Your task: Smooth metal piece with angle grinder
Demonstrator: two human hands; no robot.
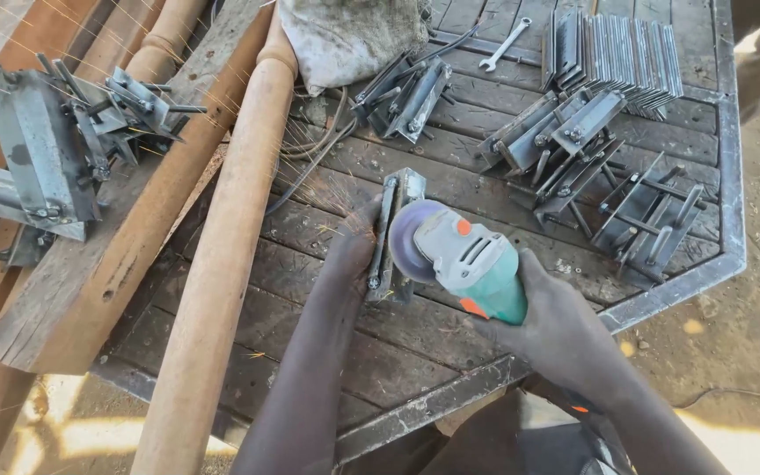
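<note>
Item 1: angle grinder, teal-and-grey body w/ orange buttons, disc set against item 2. Right hand was clamped round rear of body. Judged fairly heavy, stiff, prone to kick; best held at the body, well behind the disc.

Item 2: metal bracket, narrow steel piece w/ bolt at near end, lay lengthwise near middle of surface. Left hand was closed on its left side, pressing it down. Judged rigid, moderately heavy, sharp-edged, prob. hot near the cut; hold belonged at the end away from the disc. Sparks streaked off toward upper left.

Item 3: surface itself, dark wooden planks in a metal frame.

Item 4: similar brackets in groups: one lot far centre, more to the right, another near right edge, stack of flat plates far right.

Item 5: spanner, far edge. Cloth sack beside it.

Item 6: two turned wooden posts and a plank lying over left side; more steel parts on them.
</note>
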